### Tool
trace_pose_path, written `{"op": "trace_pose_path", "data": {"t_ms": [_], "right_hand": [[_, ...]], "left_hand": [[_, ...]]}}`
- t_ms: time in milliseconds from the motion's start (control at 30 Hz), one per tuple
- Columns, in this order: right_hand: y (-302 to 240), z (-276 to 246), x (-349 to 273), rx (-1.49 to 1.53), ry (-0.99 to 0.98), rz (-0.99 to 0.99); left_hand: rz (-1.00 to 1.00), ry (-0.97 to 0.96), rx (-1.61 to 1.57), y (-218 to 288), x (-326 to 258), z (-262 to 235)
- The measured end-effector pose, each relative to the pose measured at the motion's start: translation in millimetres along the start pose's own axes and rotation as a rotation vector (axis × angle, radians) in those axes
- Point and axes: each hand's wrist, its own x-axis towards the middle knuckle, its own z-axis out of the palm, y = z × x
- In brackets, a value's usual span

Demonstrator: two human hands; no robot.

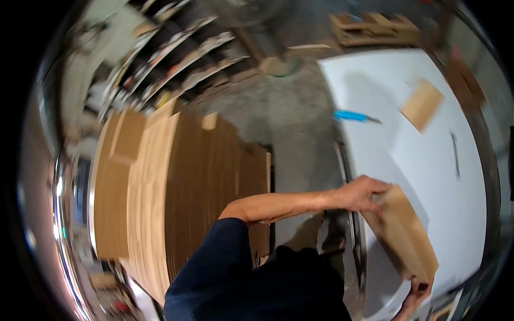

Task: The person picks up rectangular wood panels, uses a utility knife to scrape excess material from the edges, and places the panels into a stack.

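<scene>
A long, narrow brown cardboard box (407, 230) is held tilted over the white tabletop (450, 214). My left hand (367, 193) grips its far end, the thumb and fingers closed over the edge. At the near end my right hand (418, 293) is closed around the lower corner; part of that hand is cut off by the frame and the box. Farther off on the table lies a blue-handled cutter (356, 116). A small flat cardboard piece (423, 105), blurred, rests to its right, and a thin dark pen-like stick (455, 154) lies nearer.
Tall stacks of flat cardboard (193, 192) stand close on my left. Beyond them is a shelf rack (171, 64) full of assorted items. A wooden pallet-like piece (375, 30) sits past the table's far end, and concrete floor (300, 128) runs between the stacks and the table.
</scene>
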Motion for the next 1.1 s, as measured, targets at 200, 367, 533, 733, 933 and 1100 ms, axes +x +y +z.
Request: {"op": "trace_pose_path", "data": {"t_ms": [200, 367, 533, 733, 933, 1100], "right_hand": [[-91, 115, 68, -0.102, -0.349, -0.200], [-140, 264, 126, 0.006, -0.786, -0.281], [-238, 457, 118, 0.042, -1.070, -0.284], [-350, 684, 41, 0.034, -1.650, -0.488], [-429, 877, -68, 0.031, -1.956, -0.396], [-455, 1043, -165, -0.005, -2.131, -0.220]], "left_hand": [[-0.257, 0.348, 0.071, 61, -107, -82], [-0.423, 0.632, 0.286, 124, -211, -169], [-0.478, 0.985, 0.260, 131, -327, -237], [-0.454, 1.538, -0.042, 165, -451, -270], [-0.453, 1.999, -0.004, 173, -540, -317], [-0.414, 2.260, -0.122, 176, -612, -362]]}}
